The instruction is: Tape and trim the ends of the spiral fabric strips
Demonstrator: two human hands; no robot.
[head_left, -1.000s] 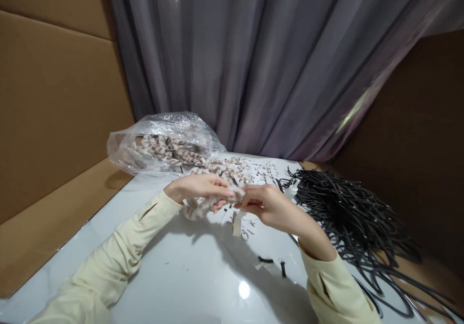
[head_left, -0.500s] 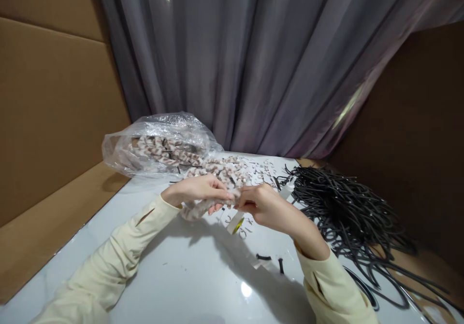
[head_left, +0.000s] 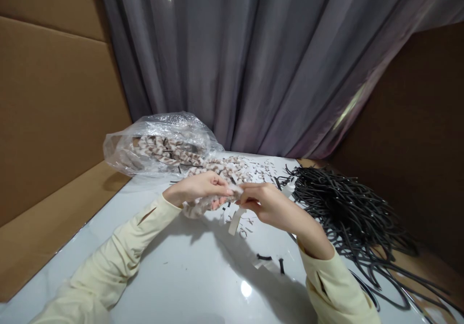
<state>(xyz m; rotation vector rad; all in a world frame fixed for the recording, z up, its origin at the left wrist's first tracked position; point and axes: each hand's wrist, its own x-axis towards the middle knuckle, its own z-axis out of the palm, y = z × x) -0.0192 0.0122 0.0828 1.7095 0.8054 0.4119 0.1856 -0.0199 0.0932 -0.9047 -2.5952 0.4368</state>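
Note:
My left hand is closed on a fluffy white-and-brown fabric strip, which trails below and left of the palm. At the strip's right end, my right hand pinches the fluffy edge, its fingertips almost meeting those of the left. Below the right fingers a flat white strip slants down; whether the hand holds it, I cannot tell. Behind both hands lies a heap of similar fluffy strips.
A clear plastic bag with fluffy strips sits back left. Black cords are piled at right, beside a white bottle. Scraps and short black pieces lie on the white table. Cardboard walls flank it; a grey curtain hangs behind.
Both hands stay close together, with small finger shifts at the fluffy end. The yellow patch on the white strip below the right hand no longer shows.

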